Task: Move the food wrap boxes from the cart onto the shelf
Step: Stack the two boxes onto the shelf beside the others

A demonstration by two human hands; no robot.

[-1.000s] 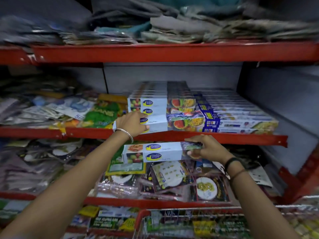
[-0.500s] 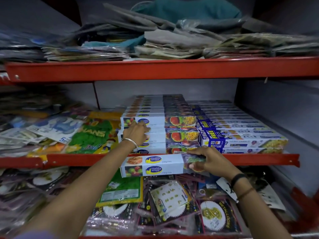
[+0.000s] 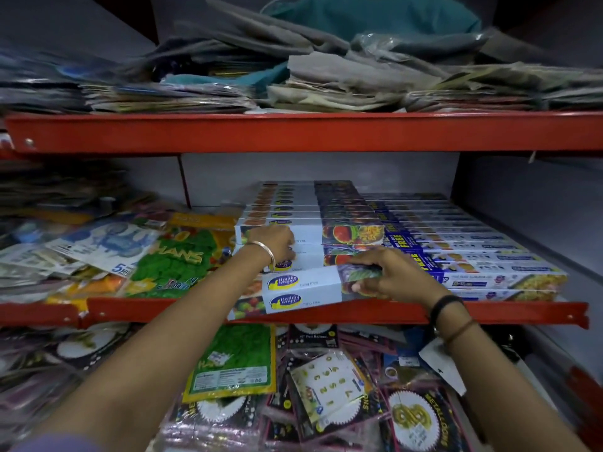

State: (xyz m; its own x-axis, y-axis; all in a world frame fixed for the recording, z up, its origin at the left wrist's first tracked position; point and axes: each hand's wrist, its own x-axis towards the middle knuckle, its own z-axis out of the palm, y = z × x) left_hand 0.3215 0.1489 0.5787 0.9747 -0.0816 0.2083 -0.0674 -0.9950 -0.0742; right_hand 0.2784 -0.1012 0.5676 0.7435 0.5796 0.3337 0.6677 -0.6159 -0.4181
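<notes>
A long white and purple cling film box (image 3: 303,290) lies tilted at the front lip of the red middle shelf (image 3: 489,313). My right hand (image 3: 388,277) grips its right end. Behind it stands a stack of the same food wrap boxes (image 3: 326,231), several rows deep. My left hand (image 3: 272,243) rests with bent fingers against the front of that stack, pressing on it. The left part of the held box is hidden by my left forearm. The cart is out of view.
Blue food wrap boxes (image 3: 473,256) fill the shelf right of the stack. Green packets (image 3: 176,256) and loose bags lie to the left. Folded cloths (image 3: 342,73) sit on the upper shelf. Balloon packets (image 3: 326,386) crowd the lower shelf.
My right hand has lifted the box from below the shelf edge up onto the shelf lip. My left hand stayed on the stack. The view tilted upward.
</notes>
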